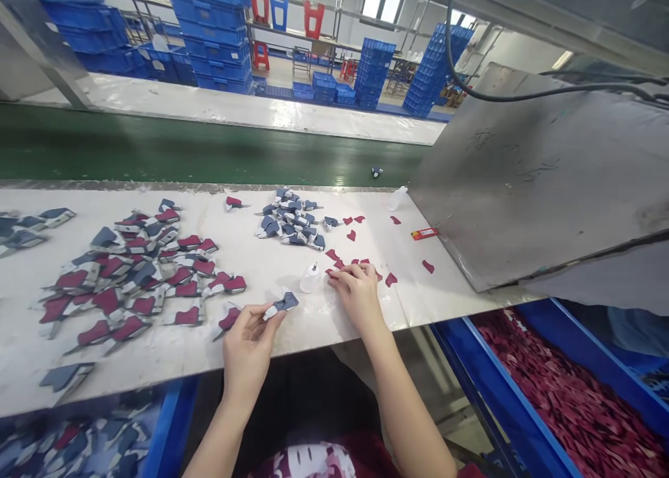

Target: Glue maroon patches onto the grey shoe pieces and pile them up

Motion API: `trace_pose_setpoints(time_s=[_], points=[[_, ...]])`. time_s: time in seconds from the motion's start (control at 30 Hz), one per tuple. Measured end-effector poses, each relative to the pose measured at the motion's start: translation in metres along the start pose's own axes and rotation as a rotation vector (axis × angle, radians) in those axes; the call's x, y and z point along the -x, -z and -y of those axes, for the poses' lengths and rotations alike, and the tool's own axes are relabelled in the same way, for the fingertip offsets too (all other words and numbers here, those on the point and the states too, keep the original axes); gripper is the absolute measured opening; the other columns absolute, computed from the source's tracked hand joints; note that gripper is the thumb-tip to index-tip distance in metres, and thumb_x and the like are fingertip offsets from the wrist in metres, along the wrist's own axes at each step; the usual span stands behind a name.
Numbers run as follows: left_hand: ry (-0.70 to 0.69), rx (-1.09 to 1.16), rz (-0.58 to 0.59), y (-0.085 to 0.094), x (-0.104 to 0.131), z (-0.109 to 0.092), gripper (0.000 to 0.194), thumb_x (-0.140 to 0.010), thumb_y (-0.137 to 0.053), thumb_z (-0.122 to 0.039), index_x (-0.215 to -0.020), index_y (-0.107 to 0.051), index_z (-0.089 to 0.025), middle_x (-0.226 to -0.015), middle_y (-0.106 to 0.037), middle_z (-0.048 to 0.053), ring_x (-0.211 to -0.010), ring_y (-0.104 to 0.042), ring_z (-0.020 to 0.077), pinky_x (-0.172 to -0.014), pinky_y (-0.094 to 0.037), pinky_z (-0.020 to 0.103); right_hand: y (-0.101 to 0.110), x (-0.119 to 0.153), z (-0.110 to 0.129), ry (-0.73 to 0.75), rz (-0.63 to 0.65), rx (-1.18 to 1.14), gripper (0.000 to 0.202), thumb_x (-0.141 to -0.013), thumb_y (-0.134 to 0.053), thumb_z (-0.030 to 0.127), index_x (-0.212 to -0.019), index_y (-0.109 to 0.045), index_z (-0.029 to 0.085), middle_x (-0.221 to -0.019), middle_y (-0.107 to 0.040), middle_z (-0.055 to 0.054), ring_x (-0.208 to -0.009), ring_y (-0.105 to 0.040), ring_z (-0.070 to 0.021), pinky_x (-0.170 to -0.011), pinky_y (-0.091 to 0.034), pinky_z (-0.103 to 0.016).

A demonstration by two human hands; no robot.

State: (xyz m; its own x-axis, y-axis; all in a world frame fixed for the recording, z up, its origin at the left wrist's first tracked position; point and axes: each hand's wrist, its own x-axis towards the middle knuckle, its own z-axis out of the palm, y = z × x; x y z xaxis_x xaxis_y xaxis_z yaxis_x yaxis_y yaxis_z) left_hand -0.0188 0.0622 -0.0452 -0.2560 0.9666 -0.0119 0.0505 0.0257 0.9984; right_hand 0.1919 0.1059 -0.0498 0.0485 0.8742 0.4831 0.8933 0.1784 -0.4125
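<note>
My left hand (248, 342) pinches a small blue-grey and white plastic part (285, 302) just above the table's front edge. A little to the right, my right hand (358, 293) is low over the tabletop, its fingertips closed on a small dark-red piece (329, 272). Other loose red pieces (391, 279) lie around those fingers. Between the hands stands a small clear bottle (311, 279) with a thin dark tip. Behind it is a heap of blue-grey and white parts (293, 219). To the left lies a bigger pile of parts (180, 276), many with red faces.
Beyond the white table (219, 220) runs a green conveyor belt (209, 150) with one part (376, 172) on it. A metal panel (548, 185) bounds the right side. A blue bin (502, 380) of red pieces sits lower right; another bin (170, 422) is lower left.
</note>
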Motion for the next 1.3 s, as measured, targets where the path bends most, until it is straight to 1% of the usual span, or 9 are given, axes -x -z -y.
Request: trace_pose_setpoints(time_s=[0.13, 0.27, 0.43, 0.57, 0.67, 0.83, 0.97, 1.07, 1.3], points=[[0.014, -0.008, 0.035, 0.002, 0.014, 0.001, 0.027, -0.075, -0.077, -0.039, -0.087, -0.065, -0.018, -0.095, -0.077, 0.008, -0.091, -0.074, 0.0224, -0.082, -0.06, 0.03, 0.01, 0.013, 0.01, 0.065, 0.036, 0.03, 0.018, -0.091, -0.065, 0.028, -0.104, -0.076, 0.021, -0.099, -0.069, -0.011, -0.102, -0.049, -0.03, -0.087, -0.046, -0.046], [0.042, -0.017, 0.091, 0.004, 0.038, 0.003, 0.021, -0.08, -0.074, -0.037, -0.087, -0.065, -0.019, -0.095, -0.077, 0.007, -0.093, -0.074, 0.0218, -0.081, -0.06, 0.028, 0.031, 0.043, 0.017, 0.258, 0.152, 0.105, 0.048, -0.087, -0.069, 0.045, -0.123, -0.065, 0.014, -0.125, -0.063, -0.016, -0.117, -0.048, -0.0355, -0.092, -0.045, -0.049], [0.08, 0.037, 0.119, 0.003, 0.053, 0.005, 0.017, -0.082, -0.073, -0.033, -0.088, -0.065, -0.019, -0.102, -0.077, 0.007, -0.102, -0.072, 0.0212, -0.089, -0.058, 0.029, 0.041, 0.075, 0.011, 0.361, 0.092, 0.01, 0.041, -0.084, -0.073, 0.042, -0.116, -0.066, 0.016, -0.113, -0.071, -0.012, -0.106, -0.058, -0.0298, -0.085, -0.047, -0.042], [0.112, 0.097, 0.14, 0.003, 0.051, 0.002, 0.018, -0.08, -0.075, -0.031, -0.087, -0.064, -0.018, -0.099, -0.078, 0.008, -0.097, -0.074, 0.021, -0.086, -0.059, 0.028, 0.037, 0.09, 0.008, 0.337, 0.007, -0.084, 0.023, -0.087, -0.073, 0.022, -0.11, -0.069, 0.021, -0.105, -0.075, -0.007, -0.096, -0.065, -0.0241, -0.079, -0.05, -0.037], [0.103, 0.144, 0.131, 0.001, 0.047, -0.003, 0.018, -0.079, -0.076, -0.029, -0.086, -0.063, -0.018, -0.09, -0.079, 0.007, -0.089, -0.076, 0.02, -0.081, -0.06, 0.025, 0.038, 0.097, 0.015, 0.222, -0.052, -0.231, 0.019, -0.088, -0.068, 0.012, -0.103, -0.073, 0.023, -0.096, -0.075, -0.005, -0.088, -0.066, -0.0202, -0.078, -0.052, -0.034], [0.101, 0.165, 0.147, -0.004, 0.045, -0.012, 0.027, -0.078, -0.076, -0.028, -0.103, -0.07, -0.018, -0.092, -0.08, 0.006, -0.089, -0.076, 0.0213, -0.081, -0.061, 0.026, 0.045, 0.094, 0.054, -0.339, -0.085, -0.699, 0.011, -0.091, -0.065, 0.022, -0.092, -0.077, 0.024, -0.086, -0.073, -0.004, -0.08, -0.07, -0.0178, -0.071, -0.057, -0.03], [0.073, 0.154, 0.111, -0.007, 0.047, -0.018, 0.028, -0.077, -0.077, -0.027, -0.104, -0.075, -0.018, -0.098, -0.079, 0.007, -0.091, -0.076, 0.0242, -0.085, -0.062, 0.03, 0.043, 0.083, 0.087, -0.632, -0.095, -0.964, 0.016, -0.08, -0.078, 0.03, -0.094, -0.077, 0.022, -0.082, -0.076, -0.003, -0.074, -0.073, -0.0185, -0.068, -0.06, -0.029], [0.028, 0.152, 0.098, -0.008, 0.049, -0.021, 0.024, -0.077, -0.077, -0.025, -0.1, -0.077, -0.019, -0.102, -0.079, 0.006, -0.093, -0.076, 0.025, -0.085, -0.063, 0.031, 0.04, 0.077, 0.098, -0.681, -0.101, -1.007, 0.014, -0.077, -0.08, 0.031, -0.085, -0.077, 0.02, -0.078, -0.077, -0.003, -0.071, -0.073, -0.0177, -0.067, -0.06, -0.027], [-0.04, 0.105, 0.09, -0.005, 0.051, -0.021, 0.025, -0.076, -0.078, -0.024, -0.1, -0.078, -0.022, -0.099, -0.079, 0.003, -0.087, -0.077, 0.0238, -0.083, -0.064, 0.031, 0.039, 0.074, 0.096, -0.596, -0.103, -1.004, 0.009, -0.08, -0.079, 0.028, -0.082, -0.076, 0.02, -0.077, -0.075, -0.002, -0.071, -0.071, -0.017, -0.067, -0.058, -0.028]])
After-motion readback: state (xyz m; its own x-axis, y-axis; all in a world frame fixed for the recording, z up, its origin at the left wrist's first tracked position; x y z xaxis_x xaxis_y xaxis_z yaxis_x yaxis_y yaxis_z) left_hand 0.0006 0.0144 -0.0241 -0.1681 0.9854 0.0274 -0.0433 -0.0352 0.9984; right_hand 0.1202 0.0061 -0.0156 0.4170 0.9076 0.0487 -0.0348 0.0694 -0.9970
